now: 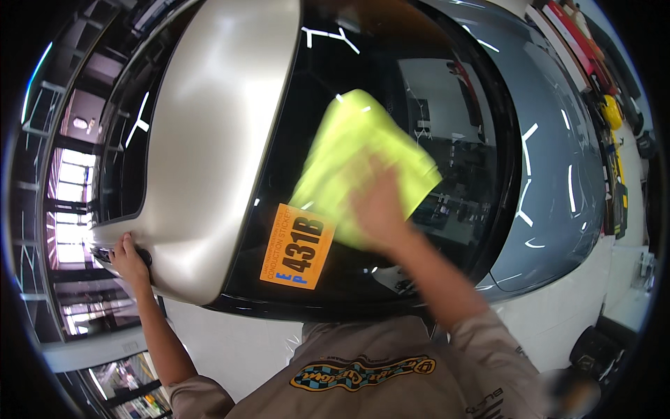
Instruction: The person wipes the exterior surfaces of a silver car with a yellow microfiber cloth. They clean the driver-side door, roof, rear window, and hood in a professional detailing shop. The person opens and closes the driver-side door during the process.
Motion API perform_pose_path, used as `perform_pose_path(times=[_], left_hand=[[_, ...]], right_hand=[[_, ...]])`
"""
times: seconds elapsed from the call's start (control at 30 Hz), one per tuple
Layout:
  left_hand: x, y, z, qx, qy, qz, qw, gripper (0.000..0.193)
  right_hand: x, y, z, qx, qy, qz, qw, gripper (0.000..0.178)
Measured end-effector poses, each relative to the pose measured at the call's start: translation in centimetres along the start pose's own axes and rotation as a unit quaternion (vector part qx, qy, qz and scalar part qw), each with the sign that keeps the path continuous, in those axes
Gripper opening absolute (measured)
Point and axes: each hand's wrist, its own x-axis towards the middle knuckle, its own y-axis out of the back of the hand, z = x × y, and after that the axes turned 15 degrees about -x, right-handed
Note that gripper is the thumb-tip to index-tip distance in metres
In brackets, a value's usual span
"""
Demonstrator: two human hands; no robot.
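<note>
The cloth [352, 136] is yellow-green, the sticker [296, 246] orange.

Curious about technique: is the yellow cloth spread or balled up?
Spread: the cloth extends broadly around the right hand, over dark glass; blur may hide folds.

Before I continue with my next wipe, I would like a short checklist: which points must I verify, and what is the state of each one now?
1. Right hand on the yellow-green cloth: ok, though both are motion-blurred.
2. Cloth spread out, not bunched: ok, it lies wide over the dark car window.
3. Visible gap between cloth and orange sticker: not ok, their edges meet in this view.
4. Left hand away from the cloth: ok, it is at the pale car body, far to the left.
5. Glass free of smears: cannot tell, reflections cover much of it.
</note>
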Motion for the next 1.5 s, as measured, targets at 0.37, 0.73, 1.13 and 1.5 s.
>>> perform_pose_path(times=[0.37,0.73,1.13,1.5], left_hand=[[-6.5,-0.8,19.8,-0.088,-0.253,-0.089,0.959,0.050],[-20.7,-13.4,35.2,0.044,-0.506,-0.312,0.803,0.067],[13.4,-39.0,60.8,0.212,-0.355,-0.284,0.865,0.059],[6.4,-34.3,57.3,-0.066,-0.482,-0.355,0.798,0.065]], right_hand=[[-5.0,9.7,-11.1,0.282,-0.091,-0.080,0.952,0.058],[-23.6,1.5,18.5,0.073,-0.623,-0.132,0.767,0.041],[-24.9,-9.6,22.2,0.007,-0.600,-0.127,0.790,0.039],[-24.5,-9.2,27.0,0.084,-0.610,-0.161,0.771,0.047]])
